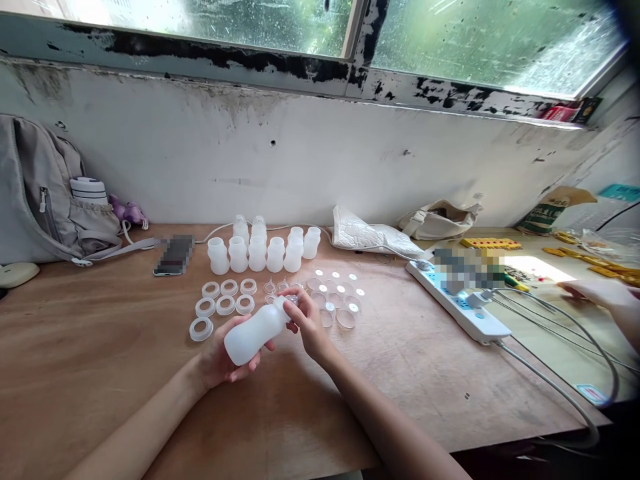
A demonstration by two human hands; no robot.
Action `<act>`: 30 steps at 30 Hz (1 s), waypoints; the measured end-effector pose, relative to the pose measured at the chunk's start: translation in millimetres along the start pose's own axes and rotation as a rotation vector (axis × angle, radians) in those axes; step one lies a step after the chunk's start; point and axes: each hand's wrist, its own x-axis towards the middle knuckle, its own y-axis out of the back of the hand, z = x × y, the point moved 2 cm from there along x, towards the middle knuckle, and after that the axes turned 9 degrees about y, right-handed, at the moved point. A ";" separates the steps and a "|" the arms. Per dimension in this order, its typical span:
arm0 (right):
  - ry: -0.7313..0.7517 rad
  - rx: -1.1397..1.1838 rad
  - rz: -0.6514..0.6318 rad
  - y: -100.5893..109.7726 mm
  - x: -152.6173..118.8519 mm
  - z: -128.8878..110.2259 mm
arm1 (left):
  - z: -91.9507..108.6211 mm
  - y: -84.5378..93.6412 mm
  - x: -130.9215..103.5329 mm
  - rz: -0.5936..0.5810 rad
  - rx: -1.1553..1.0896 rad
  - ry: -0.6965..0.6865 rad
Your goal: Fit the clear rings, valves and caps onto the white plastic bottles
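A frosted white baby bottle [253,335] lies tilted in my left hand [217,357], its base towards me and its neck up to the right. The fingers of my left hand wrap round its body from below. My right hand [306,321] is closed in a pinch at the bottle's top, where a clear part shows partly between the fingers. Just beyond my hands lie clear teats [271,287], partly hidden by my right hand. Left of them are white collar rings [225,305] in rows, and to the right clear round caps [345,319].
Several open bottle bodies [257,255] stand behind the rings, with two capped bottles [241,229] at the back. A phone [174,255] and backpack [37,193] are left. A power strip [460,303] with cables lies right, near another person's hand [600,297].
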 end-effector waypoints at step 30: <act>-0.049 0.217 0.116 13.5 11.6 -3.3 | 5.1 -2.2 -2.7 0.078 0.040 -0.090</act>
